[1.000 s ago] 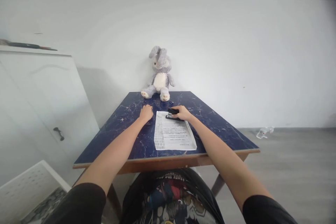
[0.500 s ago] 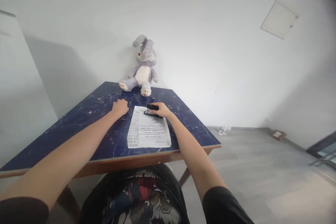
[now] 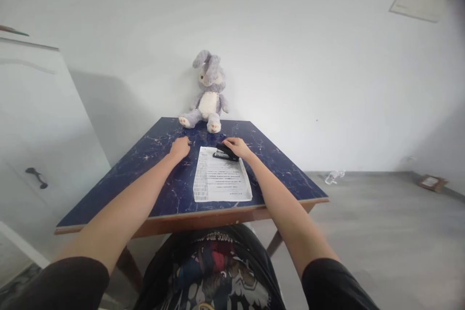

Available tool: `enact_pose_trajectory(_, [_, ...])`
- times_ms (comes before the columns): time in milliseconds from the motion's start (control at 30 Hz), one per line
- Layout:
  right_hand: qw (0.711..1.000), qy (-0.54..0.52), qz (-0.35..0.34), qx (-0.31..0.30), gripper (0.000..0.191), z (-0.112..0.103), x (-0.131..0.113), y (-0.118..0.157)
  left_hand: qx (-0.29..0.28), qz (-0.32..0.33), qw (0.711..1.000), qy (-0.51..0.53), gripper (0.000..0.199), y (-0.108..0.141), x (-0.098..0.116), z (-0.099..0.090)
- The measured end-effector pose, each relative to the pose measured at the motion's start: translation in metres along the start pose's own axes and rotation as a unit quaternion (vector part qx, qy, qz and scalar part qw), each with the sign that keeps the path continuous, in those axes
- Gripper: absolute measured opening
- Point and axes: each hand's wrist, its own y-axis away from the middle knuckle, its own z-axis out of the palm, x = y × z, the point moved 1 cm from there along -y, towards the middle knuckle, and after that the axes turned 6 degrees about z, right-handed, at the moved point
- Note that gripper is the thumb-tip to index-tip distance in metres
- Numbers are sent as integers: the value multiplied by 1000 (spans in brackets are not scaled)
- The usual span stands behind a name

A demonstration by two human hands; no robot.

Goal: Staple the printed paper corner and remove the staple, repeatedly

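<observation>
Wall [image 3: 290, 48] fills the upper frame; below, blue tabletop [image 3: 283, 174] spreads either side of our papers [image 3: 227, 181], just behind its front edge [image 3: 218, 218]. Our left hand [image 3: 179, 147] curls beside them; mid-frame, our right hand [image 3: 237, 147] touches the stapler [image 3: 222, 153] atop them, pinching or not we cannot tell.

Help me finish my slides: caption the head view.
Right hand touching a black stapler on printed paper, left hand on blue table, plush rabbit behind.
</observation>
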Motion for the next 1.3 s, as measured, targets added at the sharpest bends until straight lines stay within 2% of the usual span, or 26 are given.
enact_pose_trajectory(100, [1000,-6,-14,-9,42,0,-4,2,24,69,997,27,31,-3,13,6])
enact_pose_trajectory(200, [998,-11,-48,-29,42,1,-7,3,-6,128,990,51,30,0,32,16])
enact_pose_trajectory(367, [989,48,-110,-88,61,4,-1,3,-82,136,987,8,32,10,52,28])
enact_pose_trajectory(433, [986,68,-114,-102,60,6,2,3,-98,137,986,-15,34,14,53,29])
enact_pose_trajectory(500, [986,72,-114,-101,52,7,3,2,-99,137,985,-28,33,17,54,26])
enact_pose_trajectory(567, [990,69,-99,-77,40,7,2,0,-89,139,986,-32,32,20,57,22])
enact_pose_trajectory(633, [997,53,-57,-21,33,2,3,-2,-82,146,986,-27,31,22,60,18])
enact_pose_trajectory(733, [995,2,32,97,33,-13,8,-2,-80,143,986,5,23,21,61,15])
enact_pose_trajectory(833, [987,-1,75,142,34,-32,18,2,-50,101,991,69,18,16,54,15])
enact_pose_trajectory(933, [986,81,85,117,38,-48,29,5,20,37,988,146,16,9,41,13])
enact_pose_trajectory(1033, [983,139,105,59,44,-55,38,7,77,-13,976,203,16,4,24,10])
enact_pose_trajectory(1167, [991,109,71,-42,42,-52,39,6,114,-30,962,245,13,2,13,9])
enact_pose_trajectory(1300, [991,75,20,-105,37,-47,33,6,122,-23,957,263,14,4,21,14])
